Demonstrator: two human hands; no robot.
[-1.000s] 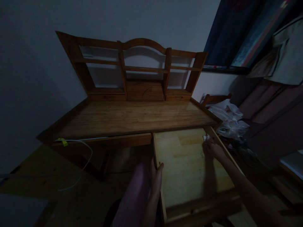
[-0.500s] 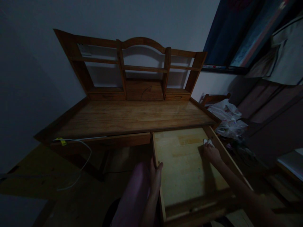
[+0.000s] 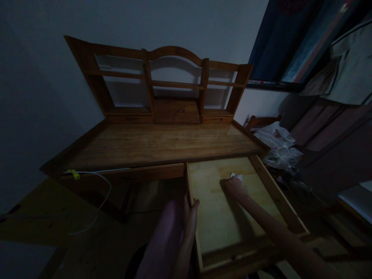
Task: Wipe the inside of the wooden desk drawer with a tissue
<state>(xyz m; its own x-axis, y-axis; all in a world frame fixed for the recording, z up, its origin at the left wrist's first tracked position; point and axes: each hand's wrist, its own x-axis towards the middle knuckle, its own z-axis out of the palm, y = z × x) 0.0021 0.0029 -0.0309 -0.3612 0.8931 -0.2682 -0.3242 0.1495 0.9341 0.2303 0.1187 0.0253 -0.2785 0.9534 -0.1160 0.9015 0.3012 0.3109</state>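
Observation:
A pulled-out wooden drawer extends from the right front of the desk. My left hand is closed around its left side board, with the thumb over the top edge and the fingers outside. Inside the drawer, my right hand presses a crumpled white tissue against the pale drawer bottom. Most of the tissue is hidden under the fingers, so only its far edge shows.
The wooden desk carries a shelf hutch at the back. A white cable hangs at the left front, near a yellow tag. Plastic bags sit by a chair on the right.
My right hand has slid left across the drawer bottom with the tissue, from near the right side board toward the middle. My left hand keeps its hold on the drawer.

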